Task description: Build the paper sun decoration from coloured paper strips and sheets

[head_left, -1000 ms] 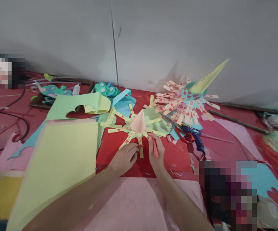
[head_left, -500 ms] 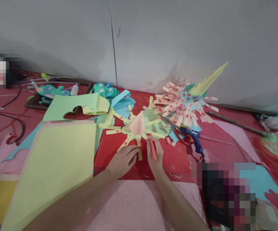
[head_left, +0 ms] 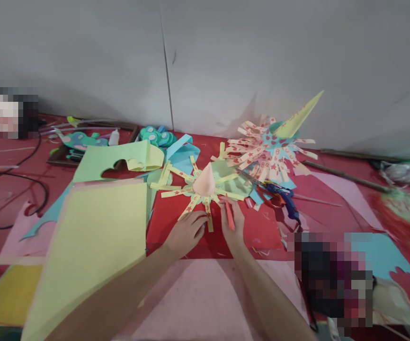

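Note:
In the head view, a pale pink paper cone [head_left: 204,180] stands at the centre of a paper craft whose yellow strips [head_left: 190,207] spread outward like rays. Red letters and stars mark several of the strips. My left hand [head_left: 188,231] lies over the lower strips, fingers bent slightly and resting on the paper, not wrapped around anything. A red marker [head_left: 229,217] is gripped in my right hand [head_left: 238,222], its tip close to a strip at the cone's lower right. The craft sits on a red sheet [head_left: 258,227].
Behind on the right stands a finished-looking cone craft [head_left: 274,142] with many strips. Scissors [head_left: 249,177] and a blue glue gun [head_left: 286,199] lie right of my hands. Yellow paper [head_left: 102,237] and cut green paper [head_left: 94,158] are at left. A grey wall [head_left: 205,66] rises behind.
The view has shifted slightly. My right hand, still holding the red marker, and my left hand on the strips keep nearly the same places beside the cone.

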### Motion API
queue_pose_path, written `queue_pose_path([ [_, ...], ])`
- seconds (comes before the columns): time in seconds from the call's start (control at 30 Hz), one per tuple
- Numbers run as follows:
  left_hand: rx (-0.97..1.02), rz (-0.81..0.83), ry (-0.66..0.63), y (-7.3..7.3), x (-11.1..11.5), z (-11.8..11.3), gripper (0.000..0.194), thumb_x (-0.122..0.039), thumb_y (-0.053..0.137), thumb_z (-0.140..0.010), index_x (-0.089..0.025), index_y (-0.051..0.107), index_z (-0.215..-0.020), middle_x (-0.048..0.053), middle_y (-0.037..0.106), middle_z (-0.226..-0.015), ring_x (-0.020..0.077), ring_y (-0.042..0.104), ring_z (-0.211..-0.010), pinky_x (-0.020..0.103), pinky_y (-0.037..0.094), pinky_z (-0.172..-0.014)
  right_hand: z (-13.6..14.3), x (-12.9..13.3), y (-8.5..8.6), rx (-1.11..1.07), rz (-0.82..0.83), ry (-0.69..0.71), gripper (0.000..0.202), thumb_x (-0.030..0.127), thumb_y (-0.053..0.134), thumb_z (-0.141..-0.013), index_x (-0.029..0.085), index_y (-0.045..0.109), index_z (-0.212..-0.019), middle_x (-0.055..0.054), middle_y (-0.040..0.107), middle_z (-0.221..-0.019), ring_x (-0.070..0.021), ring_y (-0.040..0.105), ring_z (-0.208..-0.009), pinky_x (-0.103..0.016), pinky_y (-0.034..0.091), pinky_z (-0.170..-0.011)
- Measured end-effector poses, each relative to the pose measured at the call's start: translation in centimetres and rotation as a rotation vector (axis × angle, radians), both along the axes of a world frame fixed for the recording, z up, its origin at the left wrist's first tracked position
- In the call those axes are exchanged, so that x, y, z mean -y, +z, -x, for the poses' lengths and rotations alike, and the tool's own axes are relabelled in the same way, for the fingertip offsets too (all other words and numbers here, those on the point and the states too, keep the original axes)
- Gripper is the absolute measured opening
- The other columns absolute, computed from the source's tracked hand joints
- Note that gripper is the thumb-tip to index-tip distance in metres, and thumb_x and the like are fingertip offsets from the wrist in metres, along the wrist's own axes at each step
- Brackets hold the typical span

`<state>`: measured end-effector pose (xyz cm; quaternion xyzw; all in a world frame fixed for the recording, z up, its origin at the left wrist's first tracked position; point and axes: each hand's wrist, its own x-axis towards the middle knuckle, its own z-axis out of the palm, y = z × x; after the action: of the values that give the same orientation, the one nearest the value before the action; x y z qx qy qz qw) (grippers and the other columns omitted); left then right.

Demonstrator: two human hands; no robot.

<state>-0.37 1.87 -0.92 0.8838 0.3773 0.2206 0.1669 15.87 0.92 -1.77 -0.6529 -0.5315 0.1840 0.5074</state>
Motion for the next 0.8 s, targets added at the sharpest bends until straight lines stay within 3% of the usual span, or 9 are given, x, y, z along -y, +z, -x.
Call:
queue_pose_path([
  [0.3,-0.012,0.006,0.008,-0.5,0.0,-0.1,0.026,-0.014,0.037,-0.086,-0.019,0.059,-0.1,0.004,0.062,-0.106,0.0154,0.059,-0.096,0.034,0.048,-0.088,0.3,1.0,0.8,0.322,-0.032,0.08,0.03,0.019,0.041,-0.085,0.021,0.052,-0.112,-0.009,0.061,-0.103,-0.0203,0.055,-0.098,-0.039,0.045,-0.087],
  [0.8,-0.058,-0.209,-0.015,0.0,0.1,-0.5,0.022,-0.01,0.04,-0.085,-0.016,0.057,-0.096,0.006,0.064,-0.099,0.0167,0.061,-0.089,0.031,0.051,-0.079,-0.6,0.9,1.0,0.252,0.082,0.149,0.033,0.016,0.043,-0.081,0.02,0.051,-0.112,-0.008,0.061,-0.108,-0.0202,0.055,-0.101,-0.037,0.045,-0.087],
])
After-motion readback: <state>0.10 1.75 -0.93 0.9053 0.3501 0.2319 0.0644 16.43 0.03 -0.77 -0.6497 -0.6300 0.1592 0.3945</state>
